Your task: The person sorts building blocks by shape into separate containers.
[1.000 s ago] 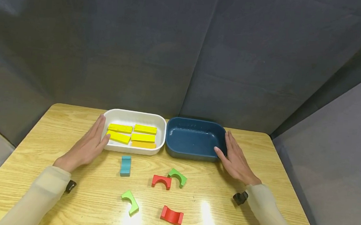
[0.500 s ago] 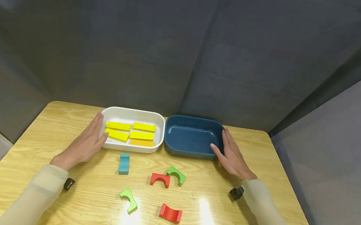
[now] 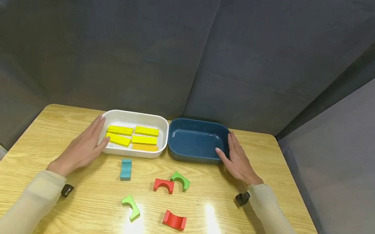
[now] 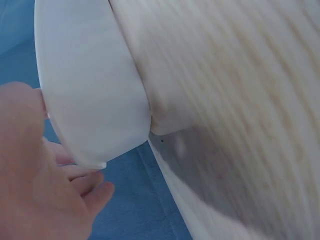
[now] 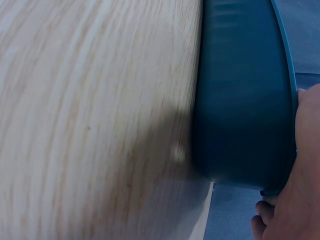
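Observation:
My left hand (image 3: pixel 80 149) lies along the left end of a white tray (image 3: pixel 115 151), its fingers straight and the thumb at the rim. Several yellow blocks (image 3: pixel 144 140) and an orange-yellow block (image 3: pixel 144 147) lie in that tray. At the right end of a dark blue tray (image 3: pixel 197 159) is my right hand (image 3: pixel 239 163), with straight fingers along the outside and the thumb over the rim. In the left wrist view, the fingertips (image 4: pixel 100 196) show at the white tray's far corner. The right wrist view shows the blue tray's side wall (image 5: pixel 240 100) next to that hand.
In front of the trays lie a blue curved block (image 3: pixel 125 170), a red arch block (image 3: pixel 164 183) close to a green arch block (image 3: pixel 182 181), a light green arch block (image 3: pixel 133 208) and another red curved block (image 3: pixel 174 220). Dark curtain (image 3: pixel 129 53) hangs behind the wooden table (image 3: pixel 232 223).
The head view has swung slightly, so the whole scene sits a little further left and higher. Both hands stay at the outer ends of the trays, and the blocks keep their places.

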`<state>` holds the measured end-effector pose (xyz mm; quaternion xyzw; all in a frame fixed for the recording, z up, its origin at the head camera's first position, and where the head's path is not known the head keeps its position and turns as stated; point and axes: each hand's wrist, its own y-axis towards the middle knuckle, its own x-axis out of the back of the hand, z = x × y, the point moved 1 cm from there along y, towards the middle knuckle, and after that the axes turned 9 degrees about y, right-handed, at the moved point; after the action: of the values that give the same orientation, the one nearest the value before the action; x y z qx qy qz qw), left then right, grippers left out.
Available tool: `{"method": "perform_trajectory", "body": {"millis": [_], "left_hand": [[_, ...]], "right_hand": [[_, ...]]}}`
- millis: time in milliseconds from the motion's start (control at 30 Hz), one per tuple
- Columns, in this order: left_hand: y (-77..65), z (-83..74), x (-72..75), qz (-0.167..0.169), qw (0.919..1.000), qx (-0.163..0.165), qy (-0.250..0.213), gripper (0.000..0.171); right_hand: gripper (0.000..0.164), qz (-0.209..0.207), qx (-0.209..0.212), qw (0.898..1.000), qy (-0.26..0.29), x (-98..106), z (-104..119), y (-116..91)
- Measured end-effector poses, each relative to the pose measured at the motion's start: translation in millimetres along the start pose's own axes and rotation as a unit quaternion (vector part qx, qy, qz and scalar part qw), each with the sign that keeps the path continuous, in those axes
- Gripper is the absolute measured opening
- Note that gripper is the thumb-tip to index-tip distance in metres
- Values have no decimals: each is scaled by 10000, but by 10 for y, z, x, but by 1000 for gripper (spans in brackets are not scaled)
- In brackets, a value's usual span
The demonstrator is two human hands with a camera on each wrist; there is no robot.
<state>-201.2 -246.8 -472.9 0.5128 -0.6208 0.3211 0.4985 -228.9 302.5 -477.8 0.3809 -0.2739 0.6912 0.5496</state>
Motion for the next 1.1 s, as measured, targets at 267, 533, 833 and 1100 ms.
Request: {"method": "perform_trajectory", "body": {"millis": [267, 533, 833, 1100], "left_hand": [[-31, -97, 88, -509, 9986, -126, 32, 85], [-193, -354, 177, -1213, 9906, -624, -47, 76], [-383, -589, 146, -1306, 9860, -1017, -199, 69], [-564, -723, 53, -637, 9925, -843, -616, 58]], "right_hand": [[93, 4, -19, 10000, -9, 12, 19, 22], [92, -4, 11, 10000, -9, 13, 17, 23], [92, -24, -8, 10000, 15, 1, 10, 6], [93, -31, -19, 10000, -19, -6, 32, -13]]}}
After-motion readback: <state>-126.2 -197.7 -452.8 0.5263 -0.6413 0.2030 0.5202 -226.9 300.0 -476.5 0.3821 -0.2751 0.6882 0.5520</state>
